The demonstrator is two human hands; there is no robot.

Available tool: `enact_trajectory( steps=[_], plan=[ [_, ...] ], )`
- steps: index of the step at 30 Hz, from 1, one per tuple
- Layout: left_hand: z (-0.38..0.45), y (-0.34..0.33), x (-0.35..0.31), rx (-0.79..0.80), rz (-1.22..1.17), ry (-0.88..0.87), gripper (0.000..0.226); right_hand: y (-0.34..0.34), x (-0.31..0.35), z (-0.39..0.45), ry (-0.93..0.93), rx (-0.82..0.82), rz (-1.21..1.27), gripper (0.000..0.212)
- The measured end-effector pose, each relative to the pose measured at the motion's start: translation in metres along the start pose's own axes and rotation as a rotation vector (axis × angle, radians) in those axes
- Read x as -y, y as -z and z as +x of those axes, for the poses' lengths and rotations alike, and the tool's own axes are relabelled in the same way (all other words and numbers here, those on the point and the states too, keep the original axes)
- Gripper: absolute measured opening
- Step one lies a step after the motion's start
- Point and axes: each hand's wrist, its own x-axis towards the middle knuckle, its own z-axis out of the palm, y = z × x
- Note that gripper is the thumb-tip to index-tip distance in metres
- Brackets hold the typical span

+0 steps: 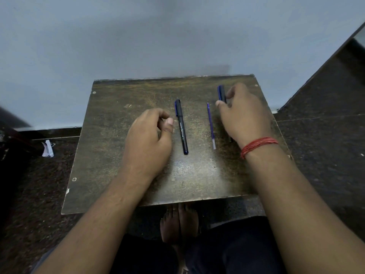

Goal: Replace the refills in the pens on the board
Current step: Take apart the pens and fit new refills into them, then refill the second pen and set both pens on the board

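Observation:
A worn brown board (138,184) lies in front of me. A black capped pen with a blue clip (181,127) rests near its middle, pointing away from me. To its right lies a thin blue refill (211,125), roughly parallel to it. My left hand (150,139) rests on the board just left of the black pen, fingers loosely curled, holding nothing. My right hand (243,115) covers a second dark pen (221,93) at the board's right; thumb and fingers close on it and only its capped far end shows.
The board sits over a dark speckled floor (325,155) against a pale blue wall (177,36). A crumpled white paper scrap (47,148) lies on the floor at the left. My bare feet (178,222) show below the board's near edge.

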Motion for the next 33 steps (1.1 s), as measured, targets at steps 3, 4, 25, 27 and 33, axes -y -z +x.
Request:
enact_trajectory(
  steps=[3,4,25,27,33],
  plan=[
    [0.000,0.001,0.001,-0.010,0.008,0.003,0.011,-0.003,0.004,-0.002,0.039,0.042,-0.117,0.025],
    [0.000,0.000,0.002,-0.012,0.002,0.006,0.011,-0.004,0.004,-0.003,0.041,0.050,-0.138,0.025],
    [0.006,0.007,0.007,-0.063,-0.078,0.157,0.007,-0.020,0.049,-0.029,0.283,0.146,-0.090,0.027],
    [0.007,0.007,0.007,-0.069,-0.111,0.188,0.007,-0.027,0.056,-0.034,0.316,0.160,-0.118,0.029],
    [0.007,0.008,0.005,-0.081,-0.177,0.240,0.007,-0.034,0.059,-0.040,0.340,0.178,-0.119,0.024]
  ],
)
